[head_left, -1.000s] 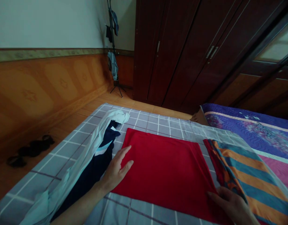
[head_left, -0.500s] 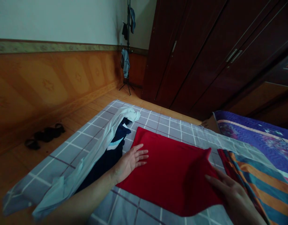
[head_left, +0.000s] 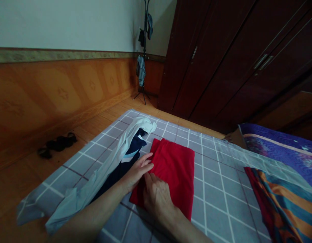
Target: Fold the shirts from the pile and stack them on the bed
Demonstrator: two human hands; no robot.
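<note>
Behind everything, where a dark wardrobe (head_left: 211, 57) fills the corner, the floor runs forward to a bed (head_left: 216, 172) under a grey checked sheet. Purple bedding (head_left: 280, 145) shows beyond its right side. On the sheet, a striped cloth (head_left: 287, 195) lies far right, well apart from both hands. A pale garment (head_left: 110, 162) stretches along the left, with a navy garment (head_left: 119, 173) beside it, partly hidden by the left forearm.

Between these, nearer the left, is the red cloth (head_left: 176, 168), flat on the bed and apparently doubled over, its smooth edge to the right. The step in hand looks like folding: bringing its edges together at the left side. The next move seems to call for lining up those edges and flattening the layers without dragging them askew.

Both hands meet at the cloth's left edge, most of it extending to their right. The left hand (head_left: 139, 170) is loosely open, thumb apart from fingers, gripping nothing visible. The right hand (head_left: 158, 194) bends its fingers against the cloth; whether it pinches the edge, I cannot tell.
</note>
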